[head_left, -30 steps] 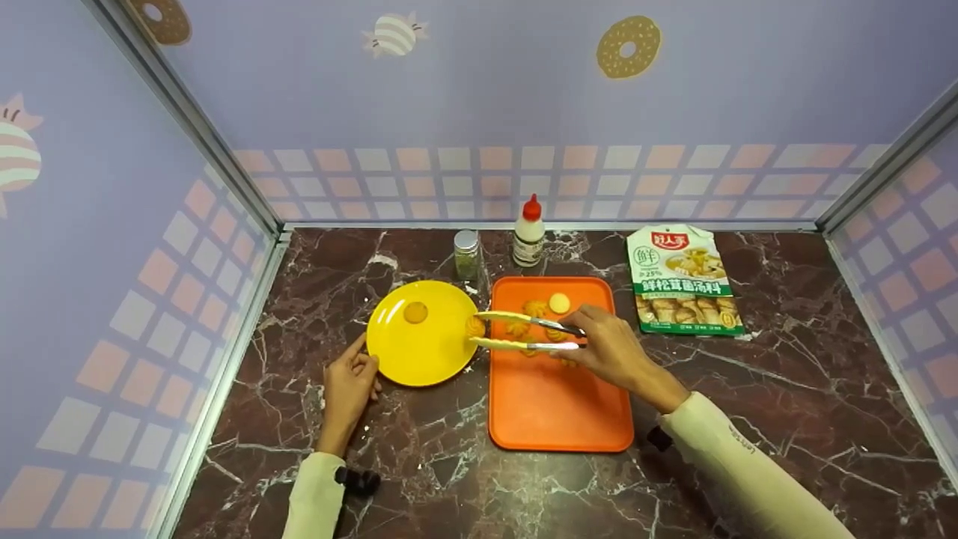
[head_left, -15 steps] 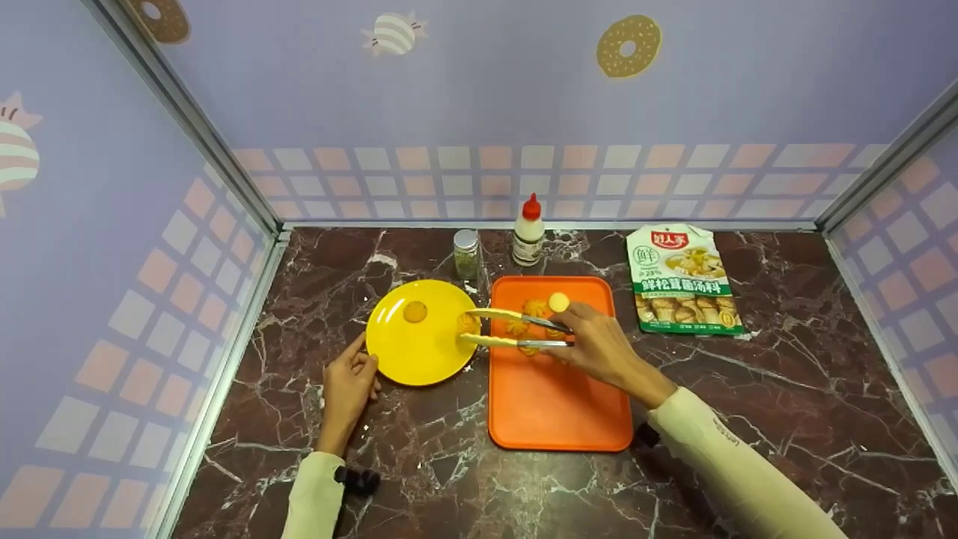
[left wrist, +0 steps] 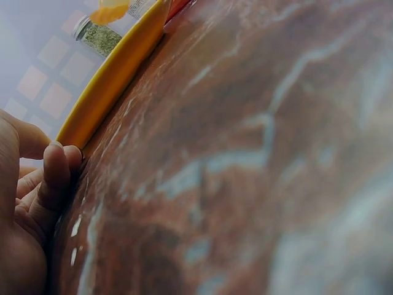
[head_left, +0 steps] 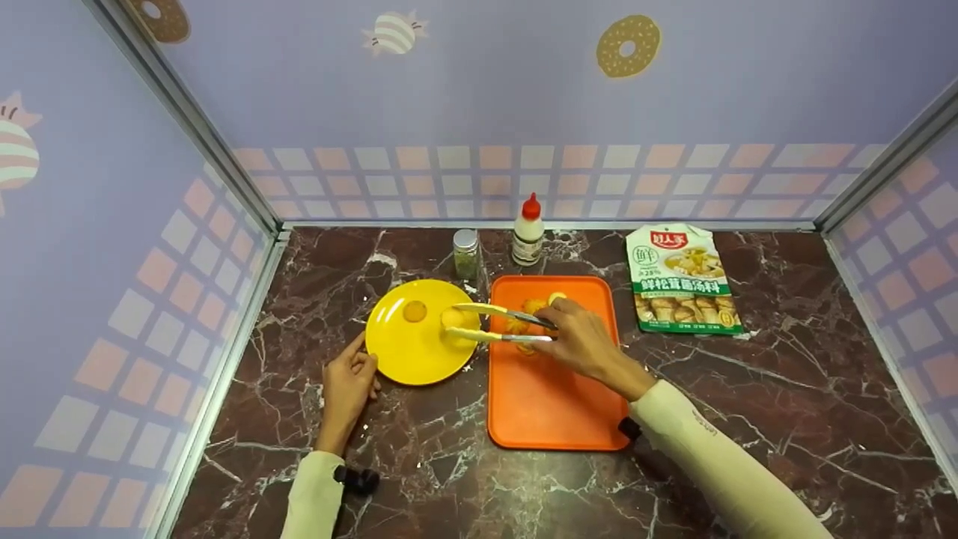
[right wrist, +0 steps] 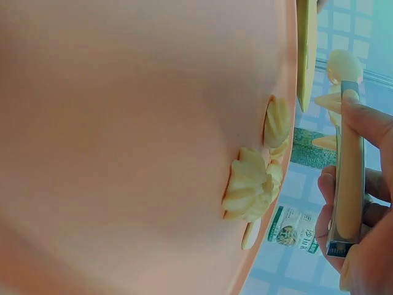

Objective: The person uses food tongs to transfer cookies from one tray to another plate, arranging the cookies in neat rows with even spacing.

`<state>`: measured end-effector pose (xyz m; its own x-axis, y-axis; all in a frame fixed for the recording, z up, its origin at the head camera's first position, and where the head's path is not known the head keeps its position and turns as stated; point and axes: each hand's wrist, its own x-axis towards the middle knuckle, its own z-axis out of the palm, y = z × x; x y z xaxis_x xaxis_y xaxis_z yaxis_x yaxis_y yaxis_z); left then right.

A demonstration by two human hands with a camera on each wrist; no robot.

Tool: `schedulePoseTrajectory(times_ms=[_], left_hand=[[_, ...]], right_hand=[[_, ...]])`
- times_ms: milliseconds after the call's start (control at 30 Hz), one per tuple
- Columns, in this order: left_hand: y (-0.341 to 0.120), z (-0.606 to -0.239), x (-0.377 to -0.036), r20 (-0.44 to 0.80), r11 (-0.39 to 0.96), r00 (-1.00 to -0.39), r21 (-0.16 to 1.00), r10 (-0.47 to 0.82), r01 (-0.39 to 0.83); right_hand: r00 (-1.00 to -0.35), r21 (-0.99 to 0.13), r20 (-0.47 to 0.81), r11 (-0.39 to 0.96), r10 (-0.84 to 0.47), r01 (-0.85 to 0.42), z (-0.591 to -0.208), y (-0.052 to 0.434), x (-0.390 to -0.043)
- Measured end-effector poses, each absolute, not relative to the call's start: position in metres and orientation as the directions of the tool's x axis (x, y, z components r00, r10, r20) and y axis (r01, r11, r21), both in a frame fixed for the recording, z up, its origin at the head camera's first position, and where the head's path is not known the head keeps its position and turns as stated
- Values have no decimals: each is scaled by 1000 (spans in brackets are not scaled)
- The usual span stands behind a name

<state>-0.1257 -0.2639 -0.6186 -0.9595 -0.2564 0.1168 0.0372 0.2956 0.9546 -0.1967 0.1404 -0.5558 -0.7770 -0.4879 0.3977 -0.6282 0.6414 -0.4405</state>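
My left hand (head_left: 349,383) grips the near-left rim of a yellow plate (head_left: 415,359); in the left wrist view its fingertips meet the plate's edge (left wrist: 107,92). One round golden cookie (head_left: 415,311) lies on the plate. My right hand (head_left: 587,340) holds tongs (head_left: 509,337) with yellow tips, reaching over the plate's right side. Between those tips sits another cookie (head_left: 452,319), above the plate. Beneath the right hand is an orange tray (head_left: 557,408) with several swirled cookies (right wrist: 249,190), partly hidden by the hand and tongs in the head view.
Behind the plate stands a glass spice jar (head_left: 465,254) with a metal lid. A white squeeze bottle (head_left: 528,232) with a red cap is behind the tray. A green-and-white food pouch (head_left: 685,281) lies to the right. Lilac panels (head_left: 524,97) enclose the marble counter.
My right hand has moved left, carrying the cookie in the tongs from the plate's right edge further over the plate. The left hand stays at the rim.
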Motion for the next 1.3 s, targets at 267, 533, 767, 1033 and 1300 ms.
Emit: schedulePoseTrajectory(times_ms=[267,533,767,1033,1300], left_hand=[[-266,-620,-125,110,280,-961,959,-254,36],[-265,-620,-125,120,286,-963,957,-243,47],[-264,-619,-126,112,283,-960,958,-256,37],[-265,-619,-126,108,297,-962,954,-252,29],[-264,-619,-126,110,293,-962,955,-251,33]], right_hand=[[-784,-432,358,654,-508,-621,-555,126,-203],[-792,-426,353,668,-498,-610,-556,117,-206],[-807,-429,334,683,-487,-591,-555,111,-208],[-814,-408,303,705,-496,-581,-550,102,-212],[-827,-398,288,725,-482,-561,-549,94,-212]])
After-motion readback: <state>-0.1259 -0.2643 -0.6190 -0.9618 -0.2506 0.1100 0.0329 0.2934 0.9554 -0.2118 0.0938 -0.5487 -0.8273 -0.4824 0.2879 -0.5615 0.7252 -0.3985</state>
